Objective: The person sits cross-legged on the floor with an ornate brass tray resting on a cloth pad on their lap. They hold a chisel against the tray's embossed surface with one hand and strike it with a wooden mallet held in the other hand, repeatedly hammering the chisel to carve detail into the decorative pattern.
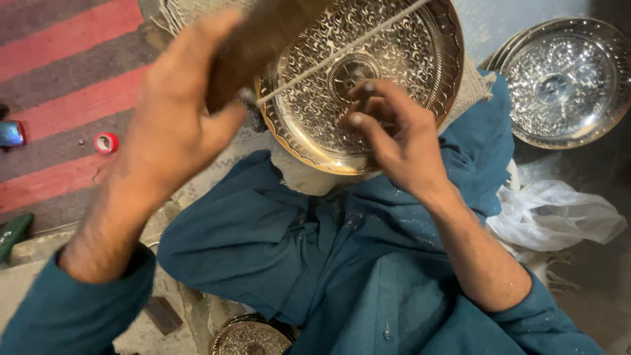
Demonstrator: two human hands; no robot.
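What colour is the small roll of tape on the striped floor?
Red with a white core, seen in the head view: roll of tape.

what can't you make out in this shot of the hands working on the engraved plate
- Head view: the brown tool in the left hand is motion-blurred and cut off by the top edge.
- What the right hand pinches against the engraved plate is hidden by its fingers.
- The plate at the bottom edge is cut off.

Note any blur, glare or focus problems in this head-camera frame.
Head view: the left hand and the brown wooden tool it grips are smeared by motion blur; the right hand is sharper. The engraved brass plate and the silver plate throw bright glare spots. Lower edge is dim; the small dish is soft.
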